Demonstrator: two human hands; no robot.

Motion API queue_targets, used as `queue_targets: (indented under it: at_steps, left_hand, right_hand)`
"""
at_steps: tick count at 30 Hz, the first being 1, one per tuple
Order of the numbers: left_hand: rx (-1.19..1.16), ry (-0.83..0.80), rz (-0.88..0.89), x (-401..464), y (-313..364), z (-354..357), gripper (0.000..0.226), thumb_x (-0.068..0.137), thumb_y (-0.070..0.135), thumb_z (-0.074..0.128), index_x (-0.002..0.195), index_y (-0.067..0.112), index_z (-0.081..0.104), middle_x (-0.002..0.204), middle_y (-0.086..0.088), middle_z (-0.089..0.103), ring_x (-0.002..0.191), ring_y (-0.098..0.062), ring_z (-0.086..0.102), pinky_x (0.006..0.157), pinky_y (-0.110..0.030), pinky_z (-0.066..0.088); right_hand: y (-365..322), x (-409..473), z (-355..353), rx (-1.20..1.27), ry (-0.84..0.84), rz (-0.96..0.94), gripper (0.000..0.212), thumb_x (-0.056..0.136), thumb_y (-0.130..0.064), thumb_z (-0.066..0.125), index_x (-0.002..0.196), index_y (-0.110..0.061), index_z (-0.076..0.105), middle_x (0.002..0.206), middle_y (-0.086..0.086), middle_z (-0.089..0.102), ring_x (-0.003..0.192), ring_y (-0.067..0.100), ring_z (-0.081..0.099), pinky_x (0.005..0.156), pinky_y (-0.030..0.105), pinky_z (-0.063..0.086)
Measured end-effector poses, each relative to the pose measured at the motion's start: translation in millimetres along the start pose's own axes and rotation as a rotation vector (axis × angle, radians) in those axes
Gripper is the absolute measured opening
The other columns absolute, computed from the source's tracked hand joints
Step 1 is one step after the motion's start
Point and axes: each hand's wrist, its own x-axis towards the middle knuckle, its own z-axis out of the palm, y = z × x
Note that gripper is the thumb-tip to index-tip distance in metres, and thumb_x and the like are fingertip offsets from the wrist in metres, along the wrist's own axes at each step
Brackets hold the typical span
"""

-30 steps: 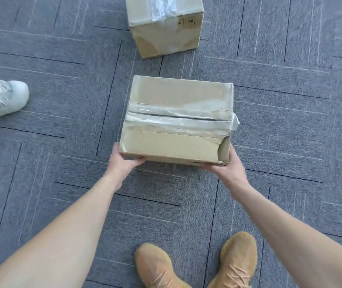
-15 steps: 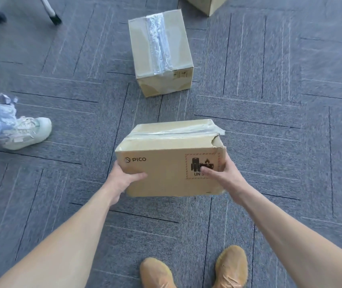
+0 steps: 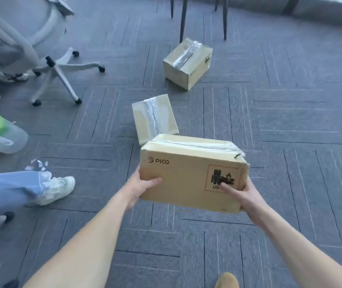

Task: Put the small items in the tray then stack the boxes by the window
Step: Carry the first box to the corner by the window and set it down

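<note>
Our left hand [image 3: 143, 187] and right hand [image 3: 241, 195] gripping the taped PICO box [image 3: 188, 175] above the carpet [image 3: 290, 121], contents unseen, two sealed boxes, nearer [image 3: 154, 119], farther [image 3: 187, 63], on the floor beyond

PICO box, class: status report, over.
Both hands, left and right, grip PICO box, lifted. Two boxes on floor ahead: near, far.

held box [image 3: 188, 173]: off the floor, between left hand [image 3: 140, 189] and right hand [image 3: 241, 194]
second box [image 3: 154, 119]: on the floor just behind it
third box [image 3: 187, 63]: farther back, right
office chair [image 3: 47, 65]: far left
</note>
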Motion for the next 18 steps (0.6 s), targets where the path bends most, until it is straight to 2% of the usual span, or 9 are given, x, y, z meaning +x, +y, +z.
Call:
queue_targets:
  at_steps: [3, 5, 7, 9, 10, 11, 14, 18]
  left_hand:
    - [0.047, -0.043, 0.105, -26, 87, 34, 0.101, 0.047, 0.037, 0.098, 0.135, 0.035, 0.048, 0.124, 0.004, 0.07, 0.117, -0.023, 0.064, 0.1, -0.056, 0.051]
    - [0.091, -0.066, 0.176, -50, 148, 61, 0.105, 0.048, 0.037, 0.097, 0.139, 0.029, 0.045, 0.128, 0.001, 0.067, 0.118, -0.023, 0.062, 0.102, -0.052, 0.05]
    - [0.138, -0.114, 0.256, -76, 205, 95, 0.104, 0.051, 0.026, 0.096, 0.141, 0.022, 0.045, 0.129, -0.004, 0.066, 0.112, -0.021, 0.065, 0.095, -0.045, 0.055]
    - [0.18, -0.178, 0.339, -106, 260, 133, 0.092, 0.059, 0.007, 0.092, 0.139, 0.017, 0.048, 0.126, -0.01, 0.068, 0.1, -0.017, 0.071, 0.078, -0.036, 0.061]
    - [0.205, -0.214, 0.375, -124, 287, 154, 0.087, 0.063, 0.001, 0.089, 0.138, 0.018, 0.048, 0.125, -0.01, 0.069, 0.1, -0.018, 0.071, 0.075, -0.035, 0.062]
    - [0.236, -0.239, 0.41, -141, 314, 176, 0.087, 0.065, 0.005, 0.089, 0.139, 0.021, 0.047, 0.125, -0.008, 0.069, 0.105, -0.02, 0.07, 0.079, -0.039, 0.062]
    - [0.277, -0.294, 0.492, -195, 386, 249, 0.103, 0.049, 0.029, 0.092, 0.141, 0.023, 0.046, 0.128, -0.003, 0.067, 0.115, -0.024, 0.065, 0.094, -0.053, 0.057]
    - [0.316, -0.378, 0.601, -233, 466, 358, 0.104, 0.047, 0.033, 0.094, 0.139, 0.023, 0.048, 0.127, -0.005, 0.067, 0.114, -0.025, 0.066, 0.094, -0.054, 0.056]
  right_hand:
    - [-79, -30, -31, 0.029, 0.078, -0.073, 0.062, 0.071, -0.036, 0.087, 0.123, -0.045, 0.053, 0.112, -0.014, 0.074, 0.108, 0.015, 0.069, 0.091, 0.052, 0.057]
    - [-135, -58, -56, 0.044, 0.143, -0.125, 0.058, 0.07, -0.035, 0.088, 0.116, -0.047, 0.054, 0.11, -0.013, 0.074, 0.107, 0.015, 0.069, 0.091, 0.051, 0.057]
    - [-188, -91, -88, 0.053, 0.211, -0.174, 0.062, 0.069, -0.036, 0.09, 0.12, -0.044, 0.056, 0.113, -0.012, 0.074, 0.108, 0.016, 0.069, 0.091, 0.051, 0.057]
    - [-242, -128, -123, 0.06, 0.268, -0.214, 0.069, 0.065, -0.04, 0.087, 0.127, -0.041, 0.055, 0.115, -0.012, 0.073, 0.109, 0.017, 0.069, 0.09, 0.05, 0.057]
    - [-267, -148, -142, 0.065, 0.296, -0.232, 0.073, 0.064, -0.042, 0.086, 0.129, -0.041, 0.054, 0.116, -0.011, 0.073, 0.11, 0.017, 0.068, 0.089, 0.049, 0.057]
    - [-291, -169, -163, 0.073, 0.327, -0.249, 0.075, 0.062, -0.043, 0.087, 0.129, -0.04, 0.054, 0.117, -0.01, 0.072, 0.111, 0.018, 0.068, 0.089, 0.05, 0.057]
    - [-354, -229, -228, 0.089, 0.416, -0.291, 0.082, 0.053, -0.045, 0.089, 0.127, -0.039, 0.055, 0.12, -0.007, 0.071, 0.112, 0.022, 0.066, 0.093, 0.054, 0.055]
    - [-423, -287, -327, 0.124, 0.563, -0.369, 0.08, 0.051, -0.034, 0.09, 0.124, -0.033, 0.058, 0.116, -0.004, 0.073, 0.11, 0.022, 0.068, 0.091, 0.052, 0.057]
